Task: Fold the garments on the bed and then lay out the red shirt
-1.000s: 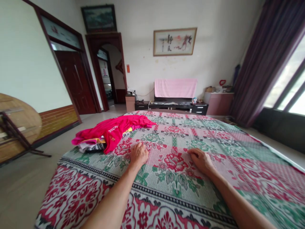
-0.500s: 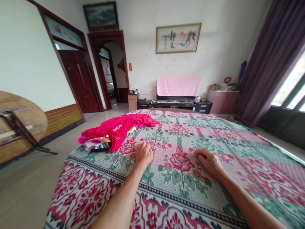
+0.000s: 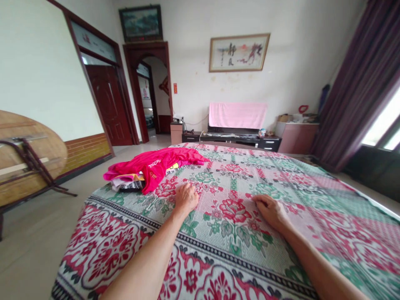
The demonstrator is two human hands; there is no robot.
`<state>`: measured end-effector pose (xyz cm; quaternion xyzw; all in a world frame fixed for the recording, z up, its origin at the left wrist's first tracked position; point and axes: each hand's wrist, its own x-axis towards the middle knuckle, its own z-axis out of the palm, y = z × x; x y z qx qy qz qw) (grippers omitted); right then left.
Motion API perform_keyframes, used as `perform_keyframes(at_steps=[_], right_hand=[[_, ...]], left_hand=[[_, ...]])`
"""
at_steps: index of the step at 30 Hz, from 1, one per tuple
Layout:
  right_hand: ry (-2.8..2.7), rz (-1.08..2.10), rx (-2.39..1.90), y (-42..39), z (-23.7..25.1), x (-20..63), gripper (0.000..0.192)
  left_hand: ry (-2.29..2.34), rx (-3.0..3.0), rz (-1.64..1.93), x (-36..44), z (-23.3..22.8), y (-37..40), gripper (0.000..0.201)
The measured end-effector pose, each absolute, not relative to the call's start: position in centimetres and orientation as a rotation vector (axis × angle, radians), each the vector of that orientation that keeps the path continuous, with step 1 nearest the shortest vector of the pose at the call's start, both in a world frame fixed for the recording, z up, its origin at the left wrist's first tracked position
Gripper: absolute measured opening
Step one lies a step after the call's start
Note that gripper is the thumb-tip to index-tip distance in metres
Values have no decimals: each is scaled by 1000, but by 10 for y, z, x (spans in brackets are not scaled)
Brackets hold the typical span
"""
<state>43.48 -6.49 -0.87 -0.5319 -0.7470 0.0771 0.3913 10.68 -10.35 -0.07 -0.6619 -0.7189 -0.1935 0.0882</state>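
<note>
Fingers curled loosely, the left hand (image 3: 186, 197) and right hand (image 3: 271, 210) rest on the floral bedspread (image 3: 237, 233), seemingly gripping nothing; the pink garment pile (image 3: 150, 167), far left, lies unfolded

Left grip (image 3: 186, 198) and right grip (image 3: 270, 211): fingers curled, knuckles up, resting on floral bedspread (image 3: 237, 233), apart from each other. Beyond and left of left grip: pile of clothes (image 3: 150, 168), pink garment on top, near but not touching. Far beyond both: pink towel (image 3: 237, 115) draped over low cabinet.
</note>
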Motion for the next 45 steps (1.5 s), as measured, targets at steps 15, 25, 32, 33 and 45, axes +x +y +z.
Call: perform_keyframes(at_steps=[15,25,32,33,45], right_hand=[[-1883,169,-1373,-66,-3,430,26],[-1896,151,-1364,-68,-1,429,27],[-1893,153,-1386,-68,-1,428,28],[-1892,151,-1384,-68,-1,428,28],[-1904,166,-1423,-66,-2,429,33]], left_hand=[[-2110,-1966,-576,105,-2,-101,22],[-2100,-1957,-593,107,-2,-102,22],[-2108,-1957,-593,106,-2,-101,23],[-2108,-1960,-595,106,-2,-101,23],[-2070,-2018,-676,91,-4,-96,27]])
